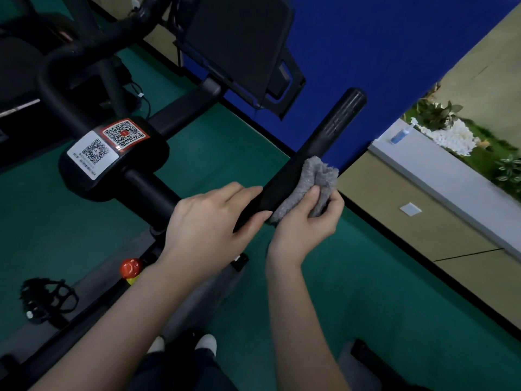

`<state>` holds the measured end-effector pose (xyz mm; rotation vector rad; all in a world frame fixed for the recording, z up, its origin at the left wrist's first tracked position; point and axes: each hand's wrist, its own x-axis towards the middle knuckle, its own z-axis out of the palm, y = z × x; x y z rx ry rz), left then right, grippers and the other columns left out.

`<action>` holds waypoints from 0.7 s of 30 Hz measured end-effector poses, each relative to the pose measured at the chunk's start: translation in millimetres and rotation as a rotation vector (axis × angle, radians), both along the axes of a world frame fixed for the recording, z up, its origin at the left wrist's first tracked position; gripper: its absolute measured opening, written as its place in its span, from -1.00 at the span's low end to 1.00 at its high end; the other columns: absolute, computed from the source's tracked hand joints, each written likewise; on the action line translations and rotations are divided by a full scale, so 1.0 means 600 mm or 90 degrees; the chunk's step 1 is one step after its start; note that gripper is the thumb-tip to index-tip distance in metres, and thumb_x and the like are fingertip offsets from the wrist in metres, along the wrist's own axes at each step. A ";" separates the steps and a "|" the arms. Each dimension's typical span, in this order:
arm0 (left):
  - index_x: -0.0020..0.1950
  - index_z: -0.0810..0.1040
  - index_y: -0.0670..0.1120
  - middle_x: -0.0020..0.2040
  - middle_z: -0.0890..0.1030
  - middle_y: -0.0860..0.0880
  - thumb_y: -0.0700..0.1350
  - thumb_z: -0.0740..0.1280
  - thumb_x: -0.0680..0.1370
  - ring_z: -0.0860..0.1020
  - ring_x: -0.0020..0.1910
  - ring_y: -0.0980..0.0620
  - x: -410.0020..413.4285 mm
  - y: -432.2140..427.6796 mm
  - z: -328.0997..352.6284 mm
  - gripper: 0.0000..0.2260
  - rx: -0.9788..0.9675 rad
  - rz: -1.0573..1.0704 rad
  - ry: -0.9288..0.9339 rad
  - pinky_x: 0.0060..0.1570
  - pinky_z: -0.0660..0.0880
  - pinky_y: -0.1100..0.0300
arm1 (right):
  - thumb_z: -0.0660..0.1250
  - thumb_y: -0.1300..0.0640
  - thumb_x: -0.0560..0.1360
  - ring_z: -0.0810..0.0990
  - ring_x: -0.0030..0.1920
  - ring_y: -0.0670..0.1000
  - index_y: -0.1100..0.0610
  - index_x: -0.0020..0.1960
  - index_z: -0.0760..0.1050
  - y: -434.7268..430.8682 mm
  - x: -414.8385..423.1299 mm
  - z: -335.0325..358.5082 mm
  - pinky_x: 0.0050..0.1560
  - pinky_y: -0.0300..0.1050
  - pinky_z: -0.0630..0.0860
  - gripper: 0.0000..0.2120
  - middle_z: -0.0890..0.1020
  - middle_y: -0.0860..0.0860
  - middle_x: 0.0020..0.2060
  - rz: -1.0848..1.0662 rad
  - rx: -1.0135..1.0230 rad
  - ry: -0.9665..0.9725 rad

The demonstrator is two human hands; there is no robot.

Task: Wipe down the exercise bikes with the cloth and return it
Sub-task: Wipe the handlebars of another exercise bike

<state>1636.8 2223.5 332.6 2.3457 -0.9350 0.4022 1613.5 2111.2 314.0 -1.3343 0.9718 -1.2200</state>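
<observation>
Underfoot, green floor (366, 292); blue wall (394, 52)

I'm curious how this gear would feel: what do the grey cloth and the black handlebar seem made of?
The cloth looks like soft microfibre or terry: grey, matte, fuzzy pile, loose folds. The handlebar looks like a rigid tube with black rubber or plastic skin, semi-matte, with a faint sheen near its rounded end; what lies beneath cannot be told.
</observation>
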 end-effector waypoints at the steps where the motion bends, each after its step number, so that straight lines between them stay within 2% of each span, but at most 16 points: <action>1: 0.13 0.64 -0.03 -0.17 0.64 0.07 0.15 0.22 0.54 0.63 -0.32 -0.01 0.000 0.001 0.001 -0.64 0.000 -0.001 0.001 -0.43 0.46 0.18 | 0.21 0.28 0.59 0.55 -0.13 -0.10 0.24 0.07 0.46 0.000 0.002 -0.001 -0.11 -0.31 0.48 -0.91 0.56 0.03 -0.12 -0.001 0.028 -0.009; 3: 0.14 0.64 -0.03 -0.17 0.63 0.08 0.16 0.21 0.54 0.62 -0.33 0.01 0.001 0.002 0.001 -0.63 0.002 -0.003 -0.002 -0.45 0.46 0.19 | 0.21 0.26 0.60 0.56 -0.13 -0.10 0.23 0.08 0.47 0.016 -0.003 -0.008 -0.10 -0.29 0.49 -0.90 0.57 0.04 -0.11 0.004 0.085 -0.016; 8: 0.14 0.64 -0.05 -0.15 0.64 0.07 0.16 0.23 0.54 0.62 -0.33 0.02 0.004 0.002 -0.006 -0.63 -0.012 -0.013 -0.010 -0.45 0.49 0.17 | 0.20 0.24 0.61 0.62 -0.04 0.08 0.24 0.08 0.51 0.032 -0.014 -0.013 0.13 0.09 0.56 -0.87 0.63 0.24 0.04 0.081 0.342 -0.074; 11: 0.15 0.64 -0.05 -0.16 0.64 0.08 0.14 0.27 0.54 0.61 -0.33 0.02 0.006 0.001 -0.009 -0.66 -0.017 -0.019 -0.002 -0.44 0.49 0.17 | 0.21 0.23 0.62 0.59 -0.05 0.14 0.26 0.06 0.50 0.011 -0.005 -0.009 0.18 0.20 0.52 -0.86 0.62 0.21 -0.05 0.136 0.424 -0.076; 15: 0.15 0.62 -0.04 -0.17 0.62 0.09 0.14 0.26 0.54 0.59 -0.34 0.06 0.008 0.002 -0.008 -0.66 -0.013 -0.034 0.013 -0.44 0.42 0.23 | 0.23 0.19 0.61 0.58 -0.16 0.07 0.16 -0.06 0.50 0.050 -0.034 -0.021 -0.07 0.00 0.55 -0.89 0.60 0.11 -0.20 0.200 0.442 -0.088; 17: 0.16 0.61 -0.02 -0.17 0.61 0.11 0.17 0.20 0.55 0.58 -0.34 0.09 0.009 0.002 -0.005 -0.64 -0.005 -0.036 0.027 -0.43 0.36 0.26 | 0.22 0.22 0.61 0.59 -0.21 0.03 0.16 -0.05 0.52 0.061 -0.042 -0.026 -0.16 -0.09 0.56 -0.88 0.62 0.09 -0.22 0.235 0.463 -0.109; 21: 0.16 0.61 0.00 -0.20 0.59 0.11 0.17 0.17 0.55 0.57 -0.36 0.10 0.010 0.004 -0.003 -0.62 0.000 -0.045 0.041 -0.43 0.29 0.29 | 0.23 0.25 0.59 0.60 -0.30 0.00 0.14 -0.09 0.53 0.041 -0.026 -0.011 -0.26 -0.14 0.54 -0.86 0.63 0.08 -0.26 0.268 0.497 -0.097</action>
